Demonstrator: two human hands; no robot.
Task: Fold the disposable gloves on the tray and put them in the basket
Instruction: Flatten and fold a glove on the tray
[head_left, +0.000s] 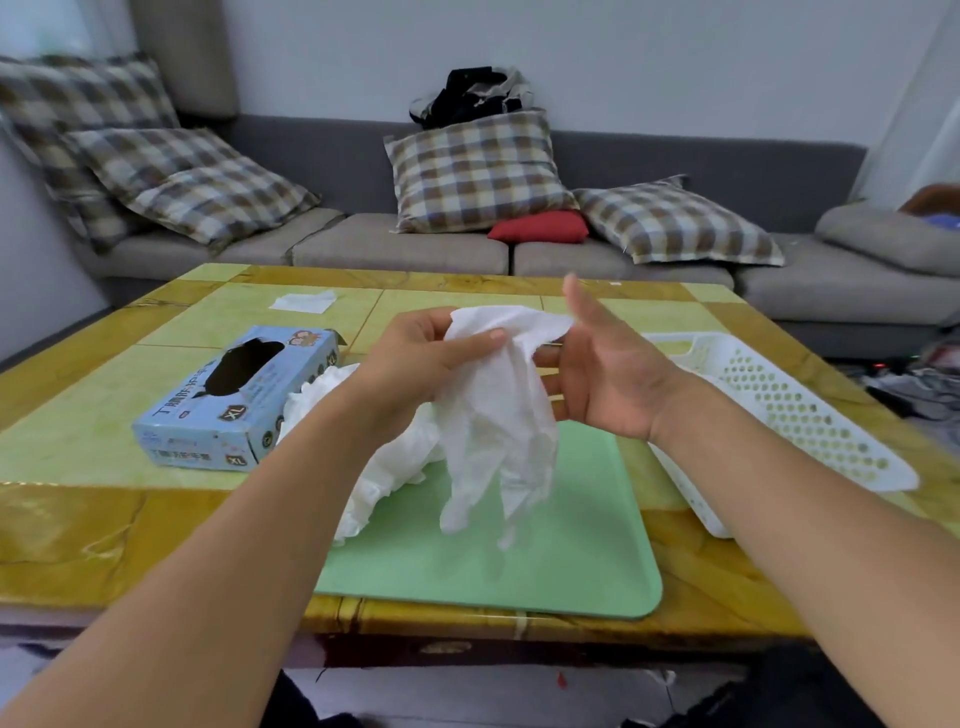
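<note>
- The left hand (415, 358) pinches the cuff end of a thin white disposable glove (498, 431), thumb pressed over the material and the other fingers curled behind it.
- The right hand (605, 374) is raised beside the cuff, palm toward the left hand; its fingers are straight and spread, and the fingertips touch the cuff edge without closing on it.
- The glove hangs cuff-up above the flat pale-green plastic tray (519, 561), its limp fingers pointing down over the tray.
- A crumpled pile of further white disposable gloves (384, 467) lies on the left part of the tray, partly behind the left forearm.
- The white perforated plastic basket (789, 410) stands on the table just right of the tray.
- A light-blue cardboard glove box (234, 400) lies left of the pile; its labels read "XL", and the remaining print is too blurred to read.
- All items rest on the yellow-and-green tiled table (104, 426).
</note>
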